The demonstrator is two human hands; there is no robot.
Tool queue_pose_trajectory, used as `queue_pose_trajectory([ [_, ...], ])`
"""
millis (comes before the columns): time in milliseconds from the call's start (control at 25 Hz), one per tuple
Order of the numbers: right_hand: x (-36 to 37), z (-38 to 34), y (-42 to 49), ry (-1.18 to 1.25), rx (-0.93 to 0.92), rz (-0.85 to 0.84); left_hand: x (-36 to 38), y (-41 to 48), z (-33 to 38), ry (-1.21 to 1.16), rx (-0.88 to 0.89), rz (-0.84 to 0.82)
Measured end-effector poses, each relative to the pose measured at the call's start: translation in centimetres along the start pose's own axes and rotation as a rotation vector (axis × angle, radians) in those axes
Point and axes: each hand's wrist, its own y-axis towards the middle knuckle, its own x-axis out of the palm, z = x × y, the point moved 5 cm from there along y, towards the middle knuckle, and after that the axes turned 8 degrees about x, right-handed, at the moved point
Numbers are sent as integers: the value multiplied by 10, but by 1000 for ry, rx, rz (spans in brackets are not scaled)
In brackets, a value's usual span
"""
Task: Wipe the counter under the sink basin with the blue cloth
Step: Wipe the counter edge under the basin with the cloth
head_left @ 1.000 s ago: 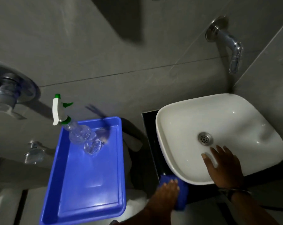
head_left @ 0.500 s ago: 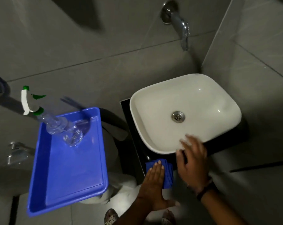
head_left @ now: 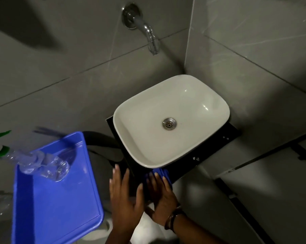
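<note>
Head view shows the right hand (head_left: 162, 196) pressed flat with fingers spread on the blue cloth (head_left: 162, 174), no closed grip, the cloth lying on the black desk (head_left: 201, 156) just ahead of its fingertips, at the near edge of the white sink basin (head_left: 171, 120). Beside it the left hand (head_left: 125, 196) is open and flat too, holding nothing, though whether it touches the desk is hard to tell in the dim light. Further left of that hand sits a blue tray (head_left: 60, 199) with a clear spray bottle (head_left: 43, 164).
</note>
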Motion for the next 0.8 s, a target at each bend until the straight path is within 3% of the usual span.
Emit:
queue_pose_trajectory([
  [160, 2, 43, 6, 108, -4, 62, 29, 91, 51, 70, 2, -109],
  [360, -27, 209, 36, 20, 133, 59, 65, 128, 32, 353, -160, -106],
  [560, -69, 365, 73, 24, 453, 162, 77, 129, 16, 411, -115, -58],
  [680, -70, 350, 71, 102, 533, 231, 77, 127, 18, 398, -118, -65],
  [760, -48, 284, 50, 241, 565, 354, 75, 127, 22, 372, -113, -63],
  [800, -28, 235, 42, 359, 483, 348, 75, 126, 22, 377, -116, -71],
])
